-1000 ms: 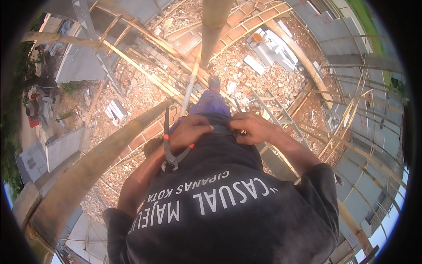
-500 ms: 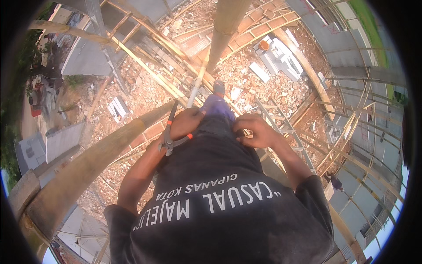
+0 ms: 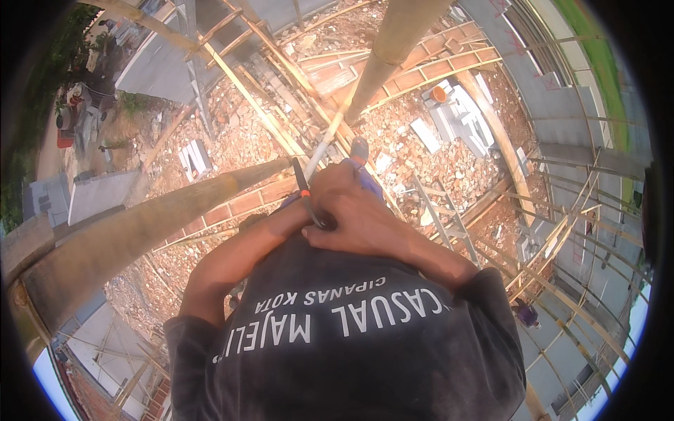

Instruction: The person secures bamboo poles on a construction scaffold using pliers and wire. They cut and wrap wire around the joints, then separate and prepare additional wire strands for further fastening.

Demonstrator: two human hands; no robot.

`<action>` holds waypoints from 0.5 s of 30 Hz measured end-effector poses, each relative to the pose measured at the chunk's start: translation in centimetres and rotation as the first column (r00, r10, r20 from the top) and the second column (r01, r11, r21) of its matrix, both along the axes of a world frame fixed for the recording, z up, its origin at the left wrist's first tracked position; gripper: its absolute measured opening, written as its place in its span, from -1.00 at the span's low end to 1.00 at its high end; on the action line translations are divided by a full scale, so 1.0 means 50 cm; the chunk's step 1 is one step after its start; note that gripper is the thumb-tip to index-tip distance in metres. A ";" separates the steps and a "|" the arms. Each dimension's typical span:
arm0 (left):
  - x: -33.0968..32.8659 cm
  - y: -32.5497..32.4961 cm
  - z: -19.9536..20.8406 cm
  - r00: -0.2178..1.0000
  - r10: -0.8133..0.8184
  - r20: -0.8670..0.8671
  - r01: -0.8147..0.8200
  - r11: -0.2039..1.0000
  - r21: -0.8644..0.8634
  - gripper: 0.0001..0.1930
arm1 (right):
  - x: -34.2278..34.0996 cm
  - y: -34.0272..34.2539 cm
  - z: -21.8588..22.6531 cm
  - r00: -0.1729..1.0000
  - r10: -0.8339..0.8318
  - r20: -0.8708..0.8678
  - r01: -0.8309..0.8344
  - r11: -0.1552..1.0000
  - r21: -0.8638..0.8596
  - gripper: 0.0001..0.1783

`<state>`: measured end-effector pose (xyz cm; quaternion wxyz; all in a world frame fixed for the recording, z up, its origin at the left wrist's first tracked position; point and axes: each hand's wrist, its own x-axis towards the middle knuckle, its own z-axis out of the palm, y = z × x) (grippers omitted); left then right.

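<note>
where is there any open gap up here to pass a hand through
Open gaps lie left of the hands, between the thick bamboo pole and the left forearm, and right of the right hand. It is crowded where both hands close on the pliers.

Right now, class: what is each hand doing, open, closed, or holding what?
Left hand: mostly hidden behind the right; cannot be told.
Right hand: closed on the pliers.

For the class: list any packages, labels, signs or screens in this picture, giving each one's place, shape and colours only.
Printed lettering on the dark shirt: pale block letters in two curved rows across the chest, below the right hand.
No packages, signs or screens show.
</note>
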<state>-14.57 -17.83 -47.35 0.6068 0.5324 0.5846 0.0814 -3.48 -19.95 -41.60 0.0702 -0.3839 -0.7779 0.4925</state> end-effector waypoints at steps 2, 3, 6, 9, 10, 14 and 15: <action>-0.007 0.003 -0.030 0.976 -0.141 -0.164 0.157 0.983 0.091 -0.58 | 0.014 0.004 0.009 0.999 -0.031 0.029 0.036 0.987 -0.159 -0.64; -0.011 0.004 -0.049 0.943 -0.209 -0.260 0.249 0.959 0.135 -0.57 | 0.027 0.006 0.014 0.998 -0.047 0.048 0.057 0.970 -0.235 -0.66; -0.048 0.027 -0.045 0.966 -0.223 -0.134 0.233 0.970 0.067 -0.57 | 0.115 0.027 0.009 0.986 -0.162 -0.028 0.131 0.874 -0.467 -0.70; -0.108 0.004 -0.124 0.963 -0.183 -0.198 0.216 0.963 0.161 -0.58 | 0.181 0.001 -0.022 0.972 -0.221 -0.082 0.159 0.871 -0.465 -0.75; -0.127 0.002 -0.135 0.965 -0.178 -0.192 0.204 0.971 0.125 -0.58 | 0.185 -0.012 -0.036 0.981 -0.196 -0.013 0.175 0.902 -0.395 -0.76; -0.180 0.006 -0.120 0.955 -0.196 -0.223 0.215 0.975 0.063 -0.59 | 0.162 -0.035 -0.079 0.955 -0.260 0.145 0.275 0.957 -0.094 -0.73; -0.187 0.007 -0.107 0.947 -0.210 -0.244 0.232 0.970 0.067 -0.60 | 0.156 -0.034 -0.090 0.939 -0.311 0.148 0.317 0.948 -0.016 -0.69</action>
